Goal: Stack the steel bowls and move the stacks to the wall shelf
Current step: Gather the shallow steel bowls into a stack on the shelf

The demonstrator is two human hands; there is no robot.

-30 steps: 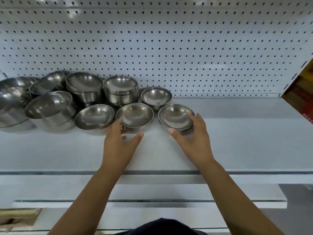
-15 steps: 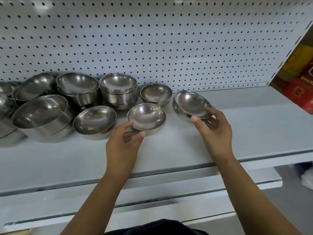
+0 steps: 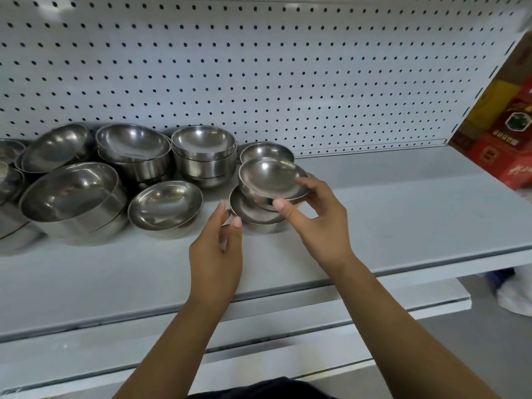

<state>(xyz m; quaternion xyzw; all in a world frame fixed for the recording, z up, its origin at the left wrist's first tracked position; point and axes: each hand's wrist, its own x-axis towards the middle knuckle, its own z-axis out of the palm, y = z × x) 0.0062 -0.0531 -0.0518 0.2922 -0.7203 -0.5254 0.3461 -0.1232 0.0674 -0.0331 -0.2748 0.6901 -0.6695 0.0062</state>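
My right hand (image 3: 313, 226) grips a small steel bowl (image 3: 270, 180) by its rim, thumb in front, holding it tilted just above a second small bowl (image 3: 250, 213) that stands on the grey shelf (image 3: 374, 214). My left hand (image 3: 216, 249) hovers just left of that lower bowl with its fingers loosely extended and nothing in it. A third small bowl (image 3: 266, 152) stands behind, by the pegboard. Further left are a shallow single bowl (image 3: 165, 204), a stack of medium bowls (image 3: 204, 156) and larger stacks (image 3: 72, 197).
A white pegboard wall (image 3: 259, 67) backs the shelf. More big steel bowls (image 3: 132, 148) crowd the far left. Red and yellow boxes (image 3: 501, 133) sit past the shelf's right end. A lower shelf edge (image 3: 259, 335) juts out beneath. The shelf's right half is bare grey surface.
My right hand lifted its small bowl and carried it left, over the bowl in front of my left hand. My left hand let go of that lower bowl and drew back slightly.
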